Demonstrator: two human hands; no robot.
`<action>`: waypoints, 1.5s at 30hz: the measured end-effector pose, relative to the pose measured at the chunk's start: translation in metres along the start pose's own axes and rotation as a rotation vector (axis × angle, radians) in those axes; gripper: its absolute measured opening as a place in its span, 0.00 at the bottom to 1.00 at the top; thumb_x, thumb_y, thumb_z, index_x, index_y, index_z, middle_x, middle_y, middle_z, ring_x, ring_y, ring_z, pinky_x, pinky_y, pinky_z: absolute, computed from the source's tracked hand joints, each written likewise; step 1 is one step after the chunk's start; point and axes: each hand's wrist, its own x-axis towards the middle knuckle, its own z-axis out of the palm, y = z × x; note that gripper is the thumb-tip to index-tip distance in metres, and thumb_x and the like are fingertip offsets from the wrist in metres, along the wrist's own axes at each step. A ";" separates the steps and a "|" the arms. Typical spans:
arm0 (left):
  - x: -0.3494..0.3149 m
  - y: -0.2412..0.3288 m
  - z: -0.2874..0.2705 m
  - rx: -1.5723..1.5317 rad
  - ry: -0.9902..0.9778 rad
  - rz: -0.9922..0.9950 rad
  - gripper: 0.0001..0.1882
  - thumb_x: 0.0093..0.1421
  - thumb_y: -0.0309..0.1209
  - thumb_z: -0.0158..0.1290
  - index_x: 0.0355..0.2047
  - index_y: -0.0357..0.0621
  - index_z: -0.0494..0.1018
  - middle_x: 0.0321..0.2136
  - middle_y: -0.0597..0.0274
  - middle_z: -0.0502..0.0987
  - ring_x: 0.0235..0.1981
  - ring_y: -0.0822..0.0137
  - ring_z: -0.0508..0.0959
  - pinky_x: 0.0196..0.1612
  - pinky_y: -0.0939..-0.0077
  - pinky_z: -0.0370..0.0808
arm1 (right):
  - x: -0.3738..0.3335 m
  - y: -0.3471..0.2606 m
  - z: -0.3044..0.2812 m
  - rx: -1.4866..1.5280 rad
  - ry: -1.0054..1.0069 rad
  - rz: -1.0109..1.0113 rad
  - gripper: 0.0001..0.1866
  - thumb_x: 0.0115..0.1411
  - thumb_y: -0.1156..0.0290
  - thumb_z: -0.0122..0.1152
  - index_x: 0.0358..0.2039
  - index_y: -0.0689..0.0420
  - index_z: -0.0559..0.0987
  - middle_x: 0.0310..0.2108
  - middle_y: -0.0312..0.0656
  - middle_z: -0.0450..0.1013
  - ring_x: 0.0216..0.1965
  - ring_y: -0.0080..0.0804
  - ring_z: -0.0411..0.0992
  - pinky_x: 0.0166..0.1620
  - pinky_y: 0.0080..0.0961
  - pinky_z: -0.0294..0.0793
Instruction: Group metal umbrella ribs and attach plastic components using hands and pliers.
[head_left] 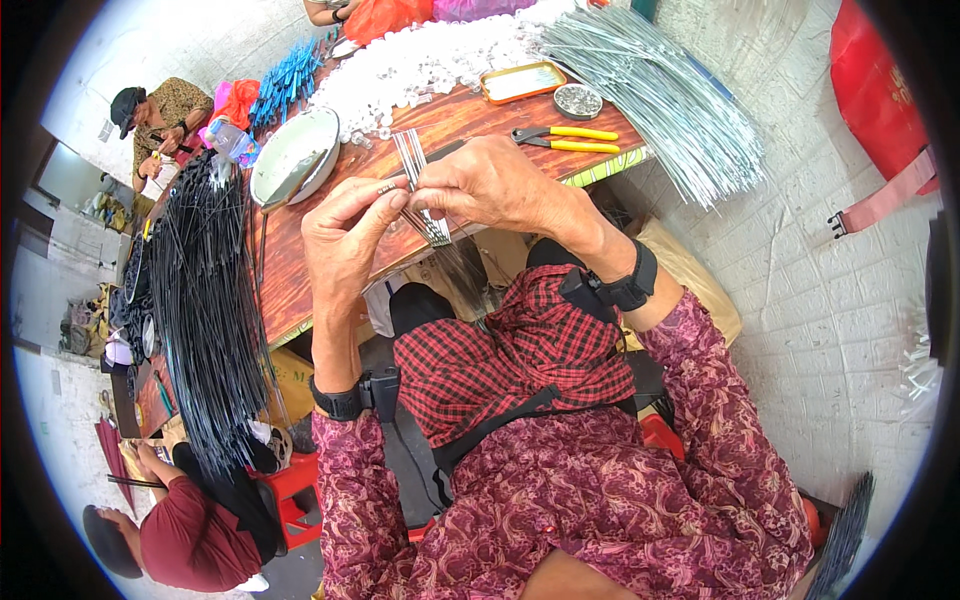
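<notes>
In front of me, over the near edge of the table, my two hands meet at a small bundle of thin silvery wires (407, 147). My right hand (492, 186) is closed, thumb and fingers pinching the bundle. My left hand (345, 228) is closed too, its thumb and forefinger pinched on thin wires with small dark bands at the fingertips. The wires stand up above the fingers and run down below them, where they look dark and banded. Exactly how the fingertips grip them is partly hidden.
Yellow-handled pliers (570, 139), a round tin of small parts (577, 101) and a yellow-rimmed tray (487, 88) lie beyond my right hand. Long silvery wires (665, 100), clear plastic pieces (425, 62), a white bowl (328, 128) and long black rods (205, 300) surround the workspace. Two people sit at left.
</notes>
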 end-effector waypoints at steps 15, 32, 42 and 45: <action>0.003 -0.006 0.001 0.041 0.076 0.010 0.09 0.62 0.24 0.60 0.42 0.34 0.82 0.32 0.65 0.80 0.32 0.76 0.76 0.37 0.83 0.73 | -0.014 0.016 -0.040 0.280 0.088 0.237 0.14 0.69 0.59 0.54 0.34 0.55 0.82 0.22 0.35 0.79 0.23 0.28 0.79 0.28 0.27 0.77; 0.002 -0.006 0.000 0.011 0.038 0.033 0.08 0.63 0.25 0.60 0.41 0.34 0.82 0.31 0.66 0.80 0.33 0.77 0.78 0.38 0.82 0.77 | 0.157 0.017 -0.223 -0.063 0.224 0.190 0.18 0.69 0.65 0.43 0.33 0.66 0.75 0.21 0.43 0.74 0.19 0.29 0.76 0.24 0.26 0.78; -0.001 -0.006 -0.001 -0.044 0.059 0.028 0.08 0.62 0.24 0.61 0.41 0.34 0.82 0.31 0.67 0.79 0.32 0.77 0.77 0.37 0.82 0.75 | 0.162 -0.014 -0.176 0.120 0.281 0.102 0.18 0.72 0.63 0.44 0.35 0.66 0.75 0.23 0.45 0.75 0.21 0.31 0.78 0.26 0.26 0.79; 0.001 -0.004 0.000 -0.041 0.052 0.029 0.08 0.60 0.22 0.61 0.40 0.35 0.83 0.32 0.63 0.81 0.33 0.76 0.78 0.36 0.82 0.73 | 0.160 -0.007 -0.185 0.194 0.210 0.120 0.17 0.72 0.63 0.44 0.36 0.64 0.75 0.25 0.45 0.76 0.23 0.30 0.78 0.28 0.24 0.79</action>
